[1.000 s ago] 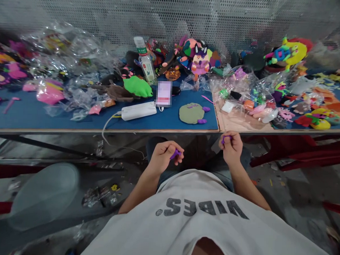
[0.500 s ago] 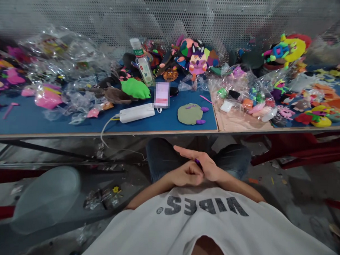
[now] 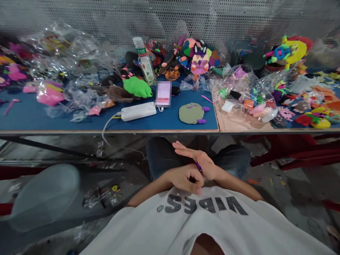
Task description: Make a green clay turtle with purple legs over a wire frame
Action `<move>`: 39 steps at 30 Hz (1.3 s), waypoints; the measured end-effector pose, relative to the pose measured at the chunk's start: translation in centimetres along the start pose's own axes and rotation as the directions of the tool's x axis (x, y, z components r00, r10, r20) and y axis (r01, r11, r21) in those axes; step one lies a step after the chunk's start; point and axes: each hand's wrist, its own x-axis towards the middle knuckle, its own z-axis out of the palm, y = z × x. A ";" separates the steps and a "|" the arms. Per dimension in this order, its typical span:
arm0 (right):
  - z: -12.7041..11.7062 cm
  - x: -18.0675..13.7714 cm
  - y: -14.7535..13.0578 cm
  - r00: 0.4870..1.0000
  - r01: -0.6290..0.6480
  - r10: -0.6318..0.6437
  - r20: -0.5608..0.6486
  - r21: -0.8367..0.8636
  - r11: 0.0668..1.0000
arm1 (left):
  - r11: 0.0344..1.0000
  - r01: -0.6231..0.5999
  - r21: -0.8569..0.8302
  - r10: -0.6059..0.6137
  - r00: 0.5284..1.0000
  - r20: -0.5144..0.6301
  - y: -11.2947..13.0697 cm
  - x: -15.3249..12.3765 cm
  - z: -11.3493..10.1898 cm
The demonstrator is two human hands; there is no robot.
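Note:
Above my lap, my left hand (image 3: 185, 177) is closed, its fingers curled and the thumb leaving a small gap. Against its knuckle side lies a small piece of purple clay (image 3: 198, 166), partly hidden between my two hands. My right hand (image 3: 203, 161) presses over the clay with its palm, open, fingers stretched out flat to the left. On the blue table ahead is a flat grey-green clay disc (image 3: 191, 114) with purple bits on it and two purple clay lumps (image 3: 204, 115) at its right edge.
A phone (image 3: 163, 93) joined to a white power bank (image 3: 139, 111) stands left of the disc. Behind are a water bottle (image 3: 145, 63), a green clay piece (image 3: 137, 87) and a purple clay animal figure (image 3: 199, 61). Bagged clay figures (image 3: 250, 95) lie right. The table edge (image 3: 125, 132) runs before my knees.
My left fingers have loosened from a tighter fist, and the thumb has moved down. My right fingers have spread slightly and lifted a little. More of the purple clay shows.

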 end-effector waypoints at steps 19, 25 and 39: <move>-1.2 -0.3 3.2 0.933 0.351 -0.351 0.073 -0.384 0.854 | 0.958 -0.039 -0.285 0.040 0.999 -0.003 0.3 0.8 -0.8; -1.0 0.1 1.8 0.924 0.378 -0.376 0.064 -0.294 0.878 | 0.940 0.009 -0.342 0.012 0.998 0.061 -0.1 1.3 -1.0; -0.9 0.4 2.3 0.961 0.269 -0.276 0.012 -0.272 0.924 | 0.831 -0.228 -0.507 0.169 0.973 -0.160 -2.0 0.6 -3.3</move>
